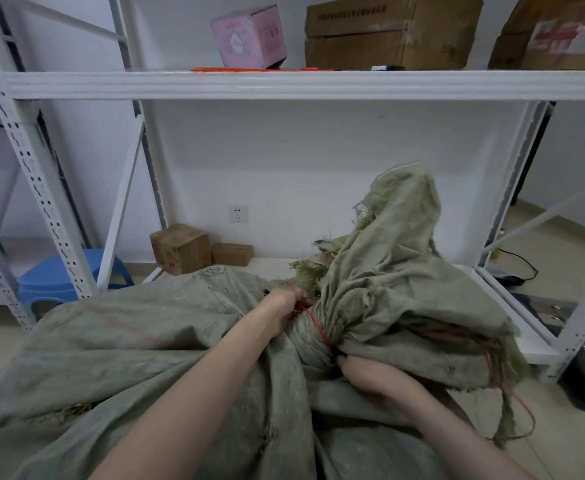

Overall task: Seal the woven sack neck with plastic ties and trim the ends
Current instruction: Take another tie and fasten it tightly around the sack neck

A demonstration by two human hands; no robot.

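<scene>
Sack neck gathered inside red tie, left hand fingers pinching its end, apparently to pull snug, right hand clenched on the neck as counter-hold.

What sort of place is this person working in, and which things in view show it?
Probably a storeroom or small warehouse: white metal shelving holds cardboard boxes, and a large woven sack lies in front of it.
</scene>
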